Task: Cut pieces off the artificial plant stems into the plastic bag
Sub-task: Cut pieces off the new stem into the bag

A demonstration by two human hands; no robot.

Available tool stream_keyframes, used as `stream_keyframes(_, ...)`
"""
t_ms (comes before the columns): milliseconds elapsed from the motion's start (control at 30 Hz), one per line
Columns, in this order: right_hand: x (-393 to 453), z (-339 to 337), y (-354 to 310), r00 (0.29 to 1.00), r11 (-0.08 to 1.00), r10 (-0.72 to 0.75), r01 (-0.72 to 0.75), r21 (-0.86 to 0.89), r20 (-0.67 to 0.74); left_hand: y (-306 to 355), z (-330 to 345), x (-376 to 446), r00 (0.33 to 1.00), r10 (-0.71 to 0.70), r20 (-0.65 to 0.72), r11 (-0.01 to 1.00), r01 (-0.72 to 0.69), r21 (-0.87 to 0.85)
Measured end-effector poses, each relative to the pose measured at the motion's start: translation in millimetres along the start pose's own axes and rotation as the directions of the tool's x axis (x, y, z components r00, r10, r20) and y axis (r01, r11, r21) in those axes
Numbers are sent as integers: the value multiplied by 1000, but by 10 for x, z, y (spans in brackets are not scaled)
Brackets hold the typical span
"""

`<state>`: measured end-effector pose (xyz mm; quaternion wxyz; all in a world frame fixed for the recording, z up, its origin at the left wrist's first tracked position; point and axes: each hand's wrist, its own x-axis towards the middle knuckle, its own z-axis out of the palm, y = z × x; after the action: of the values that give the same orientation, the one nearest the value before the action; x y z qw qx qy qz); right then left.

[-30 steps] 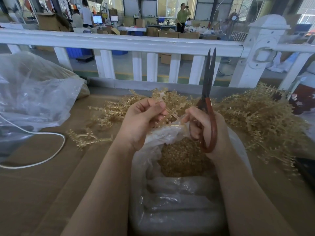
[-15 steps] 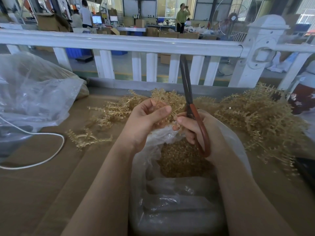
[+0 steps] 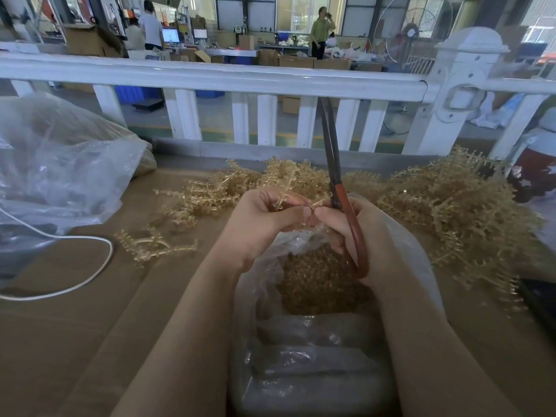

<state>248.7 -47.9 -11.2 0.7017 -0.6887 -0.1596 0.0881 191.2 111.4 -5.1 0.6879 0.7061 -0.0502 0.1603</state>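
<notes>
A white railing (image 3: 210, 76) with square balusters runs across the far edge of the brown cardboard-covered table (image 3: 75, 341), ending at a capped post (image 3: 460, 94) on the right. A large crumpled clear bag (image 3: 60, 164) sits at the left, with a white cord (image 3: 90, 266) looping just beside it. Beyond the railing, a standing fan (image 3: 415, 34), cardboard boxes (image 3: 298, 60), blue crates (image 3: 138, 93) and two people at workbenches.

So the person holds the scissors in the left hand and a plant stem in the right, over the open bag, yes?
Not quite: the head view shows the hands swapped. The right hand holds the scissors, the left hand the plant stem, over the open bag.
</notes>
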Motion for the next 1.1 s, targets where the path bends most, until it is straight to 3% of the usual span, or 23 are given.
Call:
stream_keyframes(167, 3, 22, -29, 1000, 999, 15, -15, -33, -10, -23, 18, -8, 994, -73, 80, 997, 74, -15)
stream_keyframes(533, -29, -25, -148, 989, 975, 26, 7, -221, 148, 25, 53, -31, 979, -150, 139, 989, 149, 16)
stream_keyframes(700, -8, -100, -134, 973, 901, -44, 137, -412, 229, 27, 59, -36, 971, -182, 154, 983, 185, -3)
stream_keyframes(800, -46, -96, -156, 963, 913, -83, 176, -367, 256, 8, 51, -27, 967, -200, 156, 979, 203, -7)
stream_keyframes(967, 62, -80, -15, 959, 973, -30, 93, -210, 283, 36, 50, -33, 959, -222, 173, 971, 234, -48)
stream_keyframes(1100, 141, -123, 79, 944, 972, -74, 140, -187, 323, 14, 39, -22, 954, -238, 182, 967, 250, -48)
